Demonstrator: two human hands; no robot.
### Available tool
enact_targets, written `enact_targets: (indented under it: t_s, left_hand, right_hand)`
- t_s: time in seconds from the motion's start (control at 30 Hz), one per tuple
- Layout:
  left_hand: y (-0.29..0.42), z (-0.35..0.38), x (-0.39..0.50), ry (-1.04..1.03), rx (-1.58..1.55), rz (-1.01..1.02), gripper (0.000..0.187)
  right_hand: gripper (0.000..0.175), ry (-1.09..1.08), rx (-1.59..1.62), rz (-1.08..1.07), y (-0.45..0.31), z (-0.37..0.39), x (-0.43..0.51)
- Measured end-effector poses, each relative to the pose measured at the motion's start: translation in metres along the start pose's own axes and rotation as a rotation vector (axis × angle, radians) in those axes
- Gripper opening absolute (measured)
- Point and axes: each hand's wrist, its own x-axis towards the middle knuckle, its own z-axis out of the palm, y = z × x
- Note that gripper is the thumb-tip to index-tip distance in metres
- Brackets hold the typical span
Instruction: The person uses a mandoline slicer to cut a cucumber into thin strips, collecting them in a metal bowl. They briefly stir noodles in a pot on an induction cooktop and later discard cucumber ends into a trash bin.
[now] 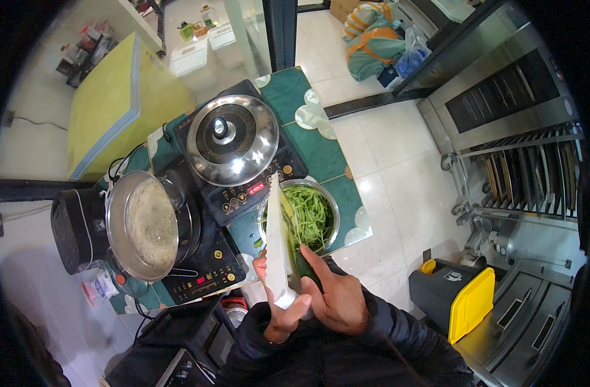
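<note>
My left hand (pixel 286 314) grips the lower end of a white handheld grater (pixel 274 242), which stands tilted over a metal bowl (pixel 337 218). In my right hand (pixel 341 300) is a dark green cucumber (pixel 305 271), pressed to the right-hand face of the grater. My right index finger stretches along the cucumber. Green vegetable shreds (pixel 314 215) fill much of the bowl beneath. The grater blocks part of the bowl's left side, and its cutting face is seen only edge-on.
Behind the bowl, a lidded pan (pixel 242 164) sits on an induction cooker (pixel 287 157) with a lit display. To the left, a steel pot (pixel 112 217) of pale noodle-like strands in liquid stands by a second cooker (pixel 213 271). A yellow-lidded bin (pixel 474 305) is at right.
</note>
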Motion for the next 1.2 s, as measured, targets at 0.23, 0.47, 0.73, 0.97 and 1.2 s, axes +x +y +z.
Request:
enact_targets:
  t_s: [0.23, 0.47, 0.73, 0.97, 1.2]
  left_hand:
    - [-0.007, 0.002, -0.010, -0.068, -0.124, -0.112, 0.091]
    - [-0.007, 0.001, -0.033, -0.081, 0.091, -0.138, 0.109]
    - [-0.005, -0.001, -0.013, 0.035, -0.046, -0.100, 0.089]
    - [-0.011, -0.003, -0.009, -0.050, -0.010, -0.042, 0.087]
    - [0.001, 0.001, -0.020, -0.034, 0.042, -0.163, 0.107]
  right_hand:
    - [0.044, 0.123, 0.089, 0.010, 0.025, 0.018, 0.023]
    - [0.039, 0.203, 0.031, 0.081, 0.070, 0.035, 0.072]
    - [0.034, 0.059, 0.281, 0.210, 0.035, 0.012, 0.021]
    - [0.038, 0.175, 0.333, 0.116, 0.017, 0.024, 0.005]
    - [0.034, 0.119, 0.374, 0.213, 0.041, 0.032, 0.037]
